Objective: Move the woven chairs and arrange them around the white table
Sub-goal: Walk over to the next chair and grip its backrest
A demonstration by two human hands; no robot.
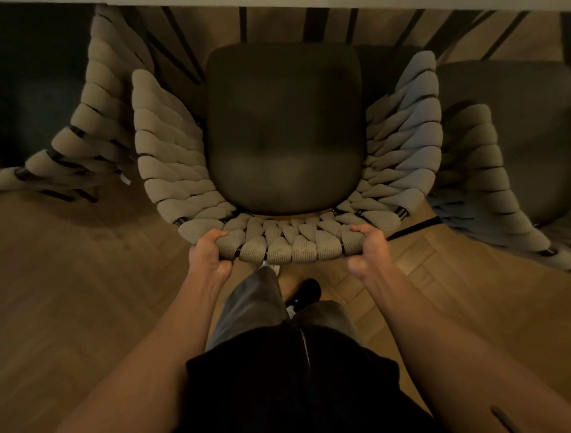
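A woven chair (173,148) with thick beige rope weave and a dark seat cushion (284,129) stands right in front of me, facing the white table (309,2), whose edge runs along the top of the view. My left hand (208,255) grips the top rim of the chair's backrest on its left side. My right hand (369,247) grips the same rim on its right side. Both hands have fingers curled over the weave.
A second woven chair (89,123) stands to the left and a third (482,173) to the right, both close beside the middle one. Dark table legs (309,24) show under the table. Wooden parquet floor (92,278) surrounds my legs.
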